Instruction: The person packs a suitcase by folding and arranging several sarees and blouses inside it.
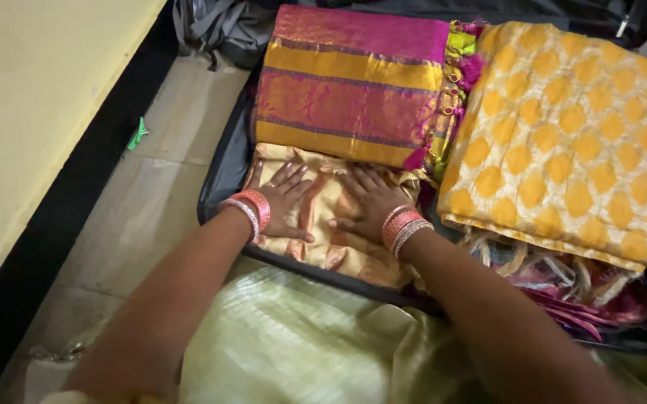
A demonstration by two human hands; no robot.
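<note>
My left hand [284,196] and my right hand [372,200] lie flat, fingers spread, on a folded gold and rust silk cloth [322,233] in the near left part of an open black suitcase [222,161]. Both wrists wear pink and silver bangles. Just beyond my fingertips lies a folded magenta and mustard striped cloth [353,86]. To the right sits a folded yellow cloth with orange dots [563,135], with fringe and pink fabric showing under it.
A pale green garment [293,344] covers my lap in the foreground. A yellow surface with a dark edge [31,112] runs along the left. Tiled floor [151,209] lies between it and the suitcase, with a small green scrap [138,135] on it.
</note>
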